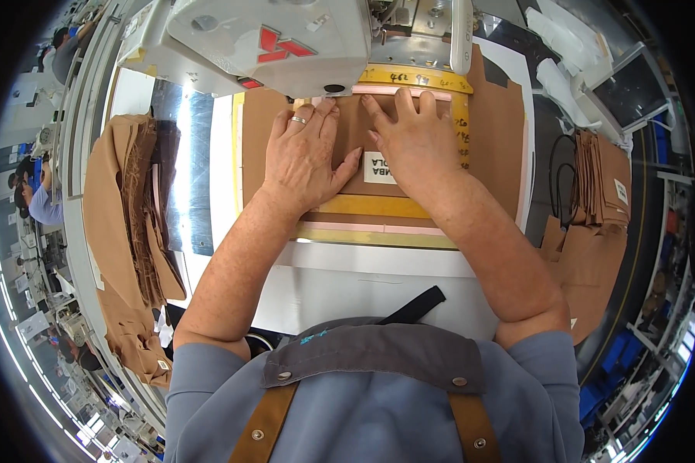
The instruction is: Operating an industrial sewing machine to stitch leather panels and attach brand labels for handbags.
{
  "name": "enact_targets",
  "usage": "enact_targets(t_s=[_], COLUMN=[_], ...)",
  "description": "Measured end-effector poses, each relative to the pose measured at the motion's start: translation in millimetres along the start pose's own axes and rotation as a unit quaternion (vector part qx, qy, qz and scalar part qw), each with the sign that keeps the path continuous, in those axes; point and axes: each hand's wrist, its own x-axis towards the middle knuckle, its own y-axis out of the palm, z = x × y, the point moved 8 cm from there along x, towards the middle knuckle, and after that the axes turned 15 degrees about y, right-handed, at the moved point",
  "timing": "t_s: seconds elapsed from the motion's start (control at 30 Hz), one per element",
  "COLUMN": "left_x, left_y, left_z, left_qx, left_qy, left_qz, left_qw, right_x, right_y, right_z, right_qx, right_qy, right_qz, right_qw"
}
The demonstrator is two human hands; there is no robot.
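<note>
My left hand (305, 158) lies on a brown fabric piece (496, 166) with its fingers stretched forward and the thumb out to the side. A ring is on one finger. To its right, my right hand (421, 143) presses on the same fabric with spread fingers, their tips near a pink strip (432, 95) at the far edge. Under my right wrist shows part of a white printed label (378, 168). A yellow template frame (371, 205) with handwritten marks borders the fabric in front, behind and on the right. Neither hand grips anything.
A white sewing machine head (270, 46) with red marks overhangs the far left, close to my left fingertips. Stacked brown fabric pieces (120, 208) hang at the left; another folded stack (598, 181) lies at the right beside a black cable (561, 185). Other people sit far left.
</note>
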Motion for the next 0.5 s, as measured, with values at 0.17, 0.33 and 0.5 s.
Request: enact_targets(t_s=[0.17, 0.33, 0.5], left_x=[-3, -10, -14], left_y=[-3, -5, -3], left_z=[6, 15, 22], left_qx=[0.012, 0.021, 0.043], left_qy=[-0.004, 0.003, -0.009], left_qz=[0.012, 0.0, 0.044], left_qw=[1.0, 1.0, 0.998], right_x=[3, 3, 4], right_y=[-1, -5, -1], right_z=[7, 12, 10], right_qx=[0.021, 0.014, 0.064], right_qy=[0.002, -0.006, -0.006], right_qz=[0.002, -0.073, -0.049], right_qw=[1.0, 0.997, 0.997])
